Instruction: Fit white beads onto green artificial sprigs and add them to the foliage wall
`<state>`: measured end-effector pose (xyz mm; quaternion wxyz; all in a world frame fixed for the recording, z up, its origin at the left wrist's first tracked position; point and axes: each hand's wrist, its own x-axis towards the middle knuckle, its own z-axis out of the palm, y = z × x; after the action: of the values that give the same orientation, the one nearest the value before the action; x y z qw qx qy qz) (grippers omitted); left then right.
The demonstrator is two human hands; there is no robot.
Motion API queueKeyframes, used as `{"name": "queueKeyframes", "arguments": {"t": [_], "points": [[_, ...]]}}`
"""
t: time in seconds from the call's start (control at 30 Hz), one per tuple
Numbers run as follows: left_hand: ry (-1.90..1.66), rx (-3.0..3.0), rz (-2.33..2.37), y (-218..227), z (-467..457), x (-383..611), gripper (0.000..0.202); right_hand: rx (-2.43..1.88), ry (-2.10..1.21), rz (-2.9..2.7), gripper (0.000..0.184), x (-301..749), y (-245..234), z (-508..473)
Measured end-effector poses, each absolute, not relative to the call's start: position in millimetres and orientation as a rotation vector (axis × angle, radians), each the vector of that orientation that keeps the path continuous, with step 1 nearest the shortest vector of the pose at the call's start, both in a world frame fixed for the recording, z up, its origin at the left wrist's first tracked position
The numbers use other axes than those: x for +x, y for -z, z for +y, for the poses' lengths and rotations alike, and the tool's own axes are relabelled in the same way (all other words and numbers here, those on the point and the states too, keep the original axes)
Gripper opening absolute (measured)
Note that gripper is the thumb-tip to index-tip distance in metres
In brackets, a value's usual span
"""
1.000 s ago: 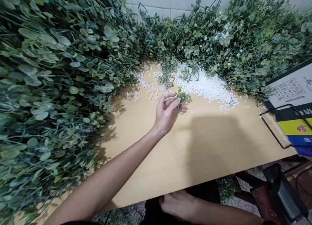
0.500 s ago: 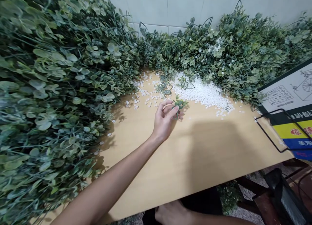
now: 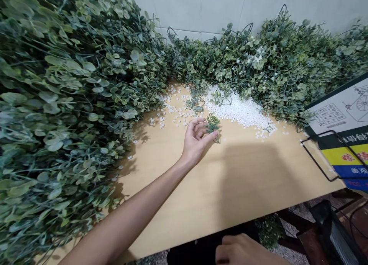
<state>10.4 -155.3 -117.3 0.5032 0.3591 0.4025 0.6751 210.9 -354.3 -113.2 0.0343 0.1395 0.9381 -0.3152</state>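
My left hand (image 3: pixel 197 140) is over the table (image 3: pixel 178 188), its thumb and fingers closed on a small green artificial leaf sprig (image 3: pixel 212 124). The sprig's leaves stand up beside the fingertips, and its stem end shows past the thumb. Just beyond the hand lies a spread of small white plastic pieces (image 3: pixel 240 108), with loose leaf sprigs (image 3: pixel 195 104) at its left side. Low in the view, my right hand (image 3: pixel 240 250) is in front of the table's near edge with its fingers curled in. Whatever it may hold is hidden.
Dense piles of artificial greenery rise on the left (image 3: pixel 71 104) and along the back wall (image 3: pixel 299 66). A printed cardboard box (image 3: pixel 345 138) with a black wire frame (image 3: pixel 319 157) stands at the right. Below the table's right edge is a dark mesh item (image 3: pixel 336 230).
The sprig has turned in my left hand, showing more of its stem. My right hand has shifted rightward below the table edge. The view has tilted slightly.
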Motion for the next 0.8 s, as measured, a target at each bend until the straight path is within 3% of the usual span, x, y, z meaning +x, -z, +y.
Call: {"name": "queueKeyframes", "arguments": {"t": [0.07,0.17,0.3,0.4,0.47,0.67,0.8], "points": [[-1.641,0.870,0.977,117.3,-155.2,10.9,0.060,0.425,0.940,2.834,0.013,215.1,104.2,-349.0],[-1.633,0.881,0.948,117.9,-155.3,11.2,0.060,0.500,0.864,2.711,0.008,201.6,126.9,-360.3],[-1.625,0.901,0.955,119.4,-155.6,10.4,0.060,0.474,0.735,2.863,0.029,162.6,185.9,-389.5],[-1.631,0.909,0.958,119.7,-155.9,9.7,0.060,0.433,0.623,2.884,0.010,132.2,218.8,-403.9],[-1.630,0.899,0.960,119.1,-156.1,9.5,0.060,0.360,0.649,2.815,0.009,116.7,230.2,-408.4],[-1.639,0.889,0.970,116.1,-157.5,9.7,0.064,0.386,0.705,2.647,0.030,93.0,234.5,-411.1],[-1.640,0.902,0.976,115.3,-158.4,9.9,0.067,0.455,0.596,2.672,0.022,91.1,218.1,-403.2]]}}
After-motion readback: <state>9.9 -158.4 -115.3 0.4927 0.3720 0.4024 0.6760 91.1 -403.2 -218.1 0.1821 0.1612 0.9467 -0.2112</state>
